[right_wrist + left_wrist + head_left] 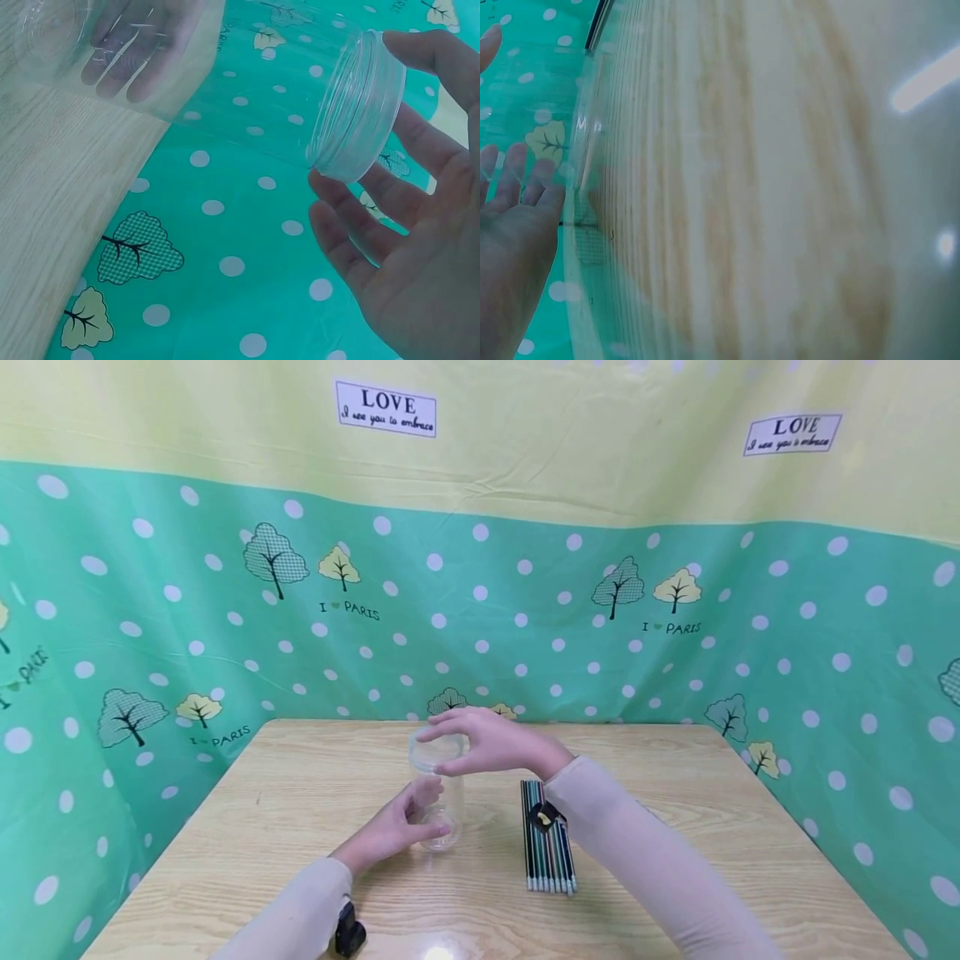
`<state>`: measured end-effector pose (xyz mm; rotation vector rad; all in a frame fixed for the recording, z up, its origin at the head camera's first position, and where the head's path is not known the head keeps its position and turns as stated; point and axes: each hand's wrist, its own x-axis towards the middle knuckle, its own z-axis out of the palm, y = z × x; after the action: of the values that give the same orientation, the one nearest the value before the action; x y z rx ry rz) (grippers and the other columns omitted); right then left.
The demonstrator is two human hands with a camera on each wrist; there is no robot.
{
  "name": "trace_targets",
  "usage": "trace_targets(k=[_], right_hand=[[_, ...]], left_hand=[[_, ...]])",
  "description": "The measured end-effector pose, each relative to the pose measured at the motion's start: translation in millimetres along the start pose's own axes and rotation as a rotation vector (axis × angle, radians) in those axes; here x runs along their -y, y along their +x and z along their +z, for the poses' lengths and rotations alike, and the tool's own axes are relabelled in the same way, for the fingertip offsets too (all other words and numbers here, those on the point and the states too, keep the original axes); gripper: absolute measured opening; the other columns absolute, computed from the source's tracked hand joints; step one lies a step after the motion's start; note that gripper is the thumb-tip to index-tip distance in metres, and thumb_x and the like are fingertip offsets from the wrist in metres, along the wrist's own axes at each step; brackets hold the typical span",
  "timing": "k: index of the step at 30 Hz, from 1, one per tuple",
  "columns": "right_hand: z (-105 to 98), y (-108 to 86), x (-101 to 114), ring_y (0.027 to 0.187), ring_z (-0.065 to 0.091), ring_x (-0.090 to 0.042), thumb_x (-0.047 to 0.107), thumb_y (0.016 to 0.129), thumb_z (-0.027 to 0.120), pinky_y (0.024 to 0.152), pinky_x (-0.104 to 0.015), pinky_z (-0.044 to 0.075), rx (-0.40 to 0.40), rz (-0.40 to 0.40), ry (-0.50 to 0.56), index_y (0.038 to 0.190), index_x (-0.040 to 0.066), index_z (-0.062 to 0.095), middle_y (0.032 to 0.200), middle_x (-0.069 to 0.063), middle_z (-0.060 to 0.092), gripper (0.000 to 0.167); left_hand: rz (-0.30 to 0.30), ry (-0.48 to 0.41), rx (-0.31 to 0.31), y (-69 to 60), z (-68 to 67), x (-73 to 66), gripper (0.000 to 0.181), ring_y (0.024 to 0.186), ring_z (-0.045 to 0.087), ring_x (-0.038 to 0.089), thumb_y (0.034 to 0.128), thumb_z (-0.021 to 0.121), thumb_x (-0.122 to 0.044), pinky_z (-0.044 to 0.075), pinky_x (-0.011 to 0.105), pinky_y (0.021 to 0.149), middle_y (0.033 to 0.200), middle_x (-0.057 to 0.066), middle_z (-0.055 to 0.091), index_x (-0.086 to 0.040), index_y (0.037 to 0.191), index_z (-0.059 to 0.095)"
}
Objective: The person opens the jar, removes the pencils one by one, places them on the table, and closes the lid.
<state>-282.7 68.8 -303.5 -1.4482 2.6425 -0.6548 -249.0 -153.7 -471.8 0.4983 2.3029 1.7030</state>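
Observation:
A tall, clear plastic jar (452,797) stands upright on the table, its transparent screw lid (381,112) on top. My left hand (397,827) holds the jar low down, thumb on the near side and fingers behind the wall; those fingers show through the clear plastic in the right wrist view. From above, my right hand (491,743) grips the lid by its rim between thumb and fingers. In the left wrist view the left hand (517,225) appears at the left edge, beside the jar's see-through wall.
A row of several dark pencils (551,860) with pale ends lies on the wooden table (285,827), right of the jar and partly under the right forearm. A green and yellow patterned curtain (480,635) hangs behind the table and along both sides.

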Motion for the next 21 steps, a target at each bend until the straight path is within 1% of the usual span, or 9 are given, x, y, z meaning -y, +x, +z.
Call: trace_targets(k=[3,10,15,19,21], right_hand=[[0.4,0.3,1.8,0.137,0.045,-0.021,0.032,0.091,0.073,0.11,-0.043,0.042,-0.001,0.013,-0.016,0.135,0.023,0.065,0.147,-0.005,0.052,0.046],[1.6,1.1,5.2,0.128,0.051,-0.018,0.036,0.089,0.076,0.104,-0.038,0.047,-0.015,0.038,-0.038,0.133,0.02,0.066,0.138,-0.001,0.057,0.048],[4.9,1.0,6.5,0.116,0.054,-0.014,0.044,0.086,0.078,0.096,-0.034,0.05,-0.043,0.093,-0.044,0.13,0.025,0.067,0.128,0.0,0.058,0.049],[10.1,2.2,9.4,0.101,0.055,-0.013,0.055,0.083,0.078,0.087,-0.031,0.052,-0.094,0.154,-0.083,0.13,0.023,0.065,0.118,0.0,0.056,0.058],[13.5,3.3,11.3,0.097,0.055,-0.014,0.06,0.081,0.076,0.084,-0.032,0.053,-0.123,0.188,-0.099,0.132,0.021,0.062,0.116,-0.002,0.055,0.066]], left_hand=[[0.003,0.003,0.001,-0.2,0.3,-0.8,0.082,0.147,0.027,0.035,0.0884,0.079,-0.027,0.019,0.057,0.119,0.155,0.009,0.041,-0.021,0.155,0.032],[0.005,0.009,-0.003,-1.4,1.0,-1.5,0.081,0.147,0.028,0.035,0.0886,0.079,-0.026,0.019,0.057,0.119,0.154,0.008,0.041,-0.024,0.154,0.033],[-0.007,0.011,-0.008,-2.1,1.5,-1.9,0.082,0.147,0.028,0.035,0.0881,0.08,-0.028,0.02,0.057,0.119,0.154,0.007,0.042,-0.024,0.155,0.032],[-0.016,0.027,-0.02,-1.6,1.8,-1.9,0.082,0.147,0.027,0.035,0.0876,0.08,-0.031,0.02,0.058,0.119,0.155,0.007,0.042,-0.02,0.155,0.034],[-0.019,0.032,-0.027,-1.2,2.1,-1.9,0.082,0.147,0.028,0.036,0.0871,0.08,-0.032,0.019,0.058,0.119,0.155,0.006,0.042,-0.018,0.154,0.035]])
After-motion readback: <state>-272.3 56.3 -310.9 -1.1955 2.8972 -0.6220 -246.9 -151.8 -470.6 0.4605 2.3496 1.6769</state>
